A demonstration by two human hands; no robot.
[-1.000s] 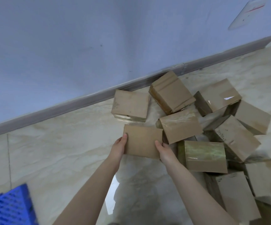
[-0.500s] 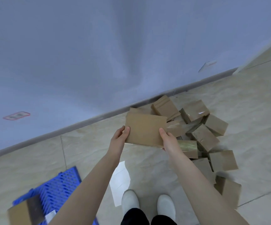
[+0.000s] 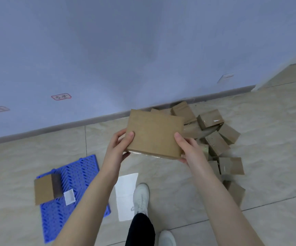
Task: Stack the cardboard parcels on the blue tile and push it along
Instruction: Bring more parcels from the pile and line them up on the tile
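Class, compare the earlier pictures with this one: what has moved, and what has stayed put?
The held parcel has come up from beside the pile, gripped throughout by the left hand and right hand. The person has stood up, bringing the blue tile and its stacked parcel into view. The pile lies unchanged.

The shoes point(image 3: 141, 197) are white, the forward one laced. A black trouser leg point(image 3: 140, 229) meets it. The forearms point(image 3: 94, 192) are bare.

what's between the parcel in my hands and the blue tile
Nothing visible. The left hand and right hand grip the held parcel above the floor; the blue tile lies lower left, a second parcel sitting on its left side.
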